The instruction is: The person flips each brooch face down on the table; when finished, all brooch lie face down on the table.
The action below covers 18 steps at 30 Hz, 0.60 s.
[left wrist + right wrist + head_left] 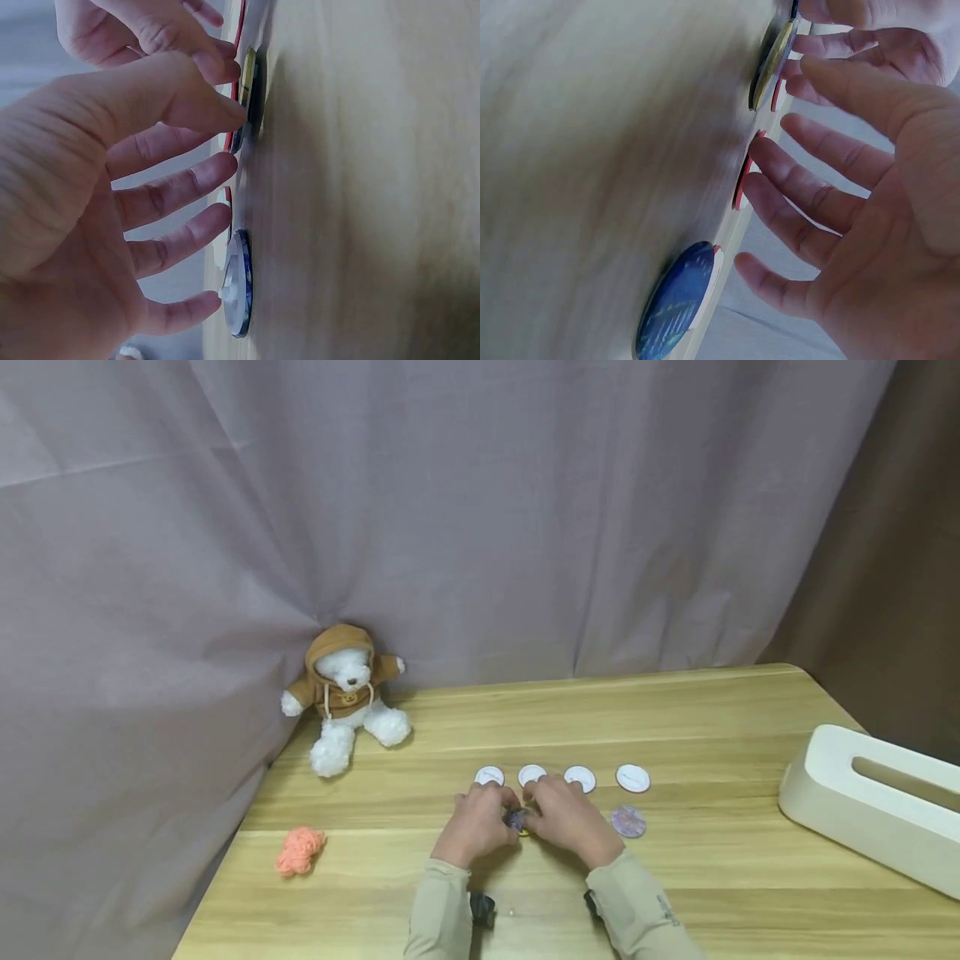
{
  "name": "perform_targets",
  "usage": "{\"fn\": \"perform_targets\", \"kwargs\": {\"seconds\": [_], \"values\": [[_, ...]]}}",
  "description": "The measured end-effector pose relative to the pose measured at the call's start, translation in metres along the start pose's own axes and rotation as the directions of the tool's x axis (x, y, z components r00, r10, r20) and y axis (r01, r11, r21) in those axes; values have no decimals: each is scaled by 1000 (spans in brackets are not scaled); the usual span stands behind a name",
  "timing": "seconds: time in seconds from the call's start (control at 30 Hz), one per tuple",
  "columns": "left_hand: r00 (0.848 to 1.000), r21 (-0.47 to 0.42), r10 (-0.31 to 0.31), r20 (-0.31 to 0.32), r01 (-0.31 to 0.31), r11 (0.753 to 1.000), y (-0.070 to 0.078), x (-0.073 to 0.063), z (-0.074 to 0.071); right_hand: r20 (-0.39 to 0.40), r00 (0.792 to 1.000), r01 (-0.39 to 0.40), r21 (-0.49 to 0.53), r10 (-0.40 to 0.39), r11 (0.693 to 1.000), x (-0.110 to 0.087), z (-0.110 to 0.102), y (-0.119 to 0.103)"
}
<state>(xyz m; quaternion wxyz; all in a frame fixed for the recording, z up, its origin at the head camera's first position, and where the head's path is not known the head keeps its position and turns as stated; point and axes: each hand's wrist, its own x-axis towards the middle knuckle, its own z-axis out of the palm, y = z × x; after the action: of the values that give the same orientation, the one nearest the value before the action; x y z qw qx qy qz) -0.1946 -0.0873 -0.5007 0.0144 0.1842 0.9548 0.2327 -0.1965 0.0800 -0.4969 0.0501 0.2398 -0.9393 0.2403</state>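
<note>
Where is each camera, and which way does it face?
Head: on the head, facing forward and down at the table; left hand, right hand, sleeves show.
Left wrist: on that wrist, facing toward the yellow-edged disc; both hands show.
Right wrist: on that wrist, facing that disc; both hands show.
Both wrist views share it.

A person's bare left hand [474, 823] and right hand [567, 817] faced each other, backs upward, thumbs and index fingers nearly meeting, as two beige-sleeved forearms [441, 902] angled inward from the bottom of the head view. In the left wrist view, the left thumb [180, 97] crossed in front of its index finger, the other three fingers slightly bent and spread. The right fingers [802, 195] fanned out in a gentle curve beneath the extended right thumb [885, 101].
</note>
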Motion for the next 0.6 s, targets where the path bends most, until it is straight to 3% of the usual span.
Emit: {"fn": "perform_targets", "kwargs": {"seconds": [0.27, 0.43, 0.6], "values": [[1000, 31, 22, 1, -22, 999, 1, 2, -1, 87, 996, -2, 32, -1, 999, 1, 0, -1], [998, 24, 58, -27, -57, 998, -1, 2, -2, 63, 998, 29, 34, -31, 999, 1, 0, 0], [998, -16, 52, -37, -52, 999, -4, 0, -3, 22, 998, 62, 52, -64, 997, -3, -1, 3]]}}
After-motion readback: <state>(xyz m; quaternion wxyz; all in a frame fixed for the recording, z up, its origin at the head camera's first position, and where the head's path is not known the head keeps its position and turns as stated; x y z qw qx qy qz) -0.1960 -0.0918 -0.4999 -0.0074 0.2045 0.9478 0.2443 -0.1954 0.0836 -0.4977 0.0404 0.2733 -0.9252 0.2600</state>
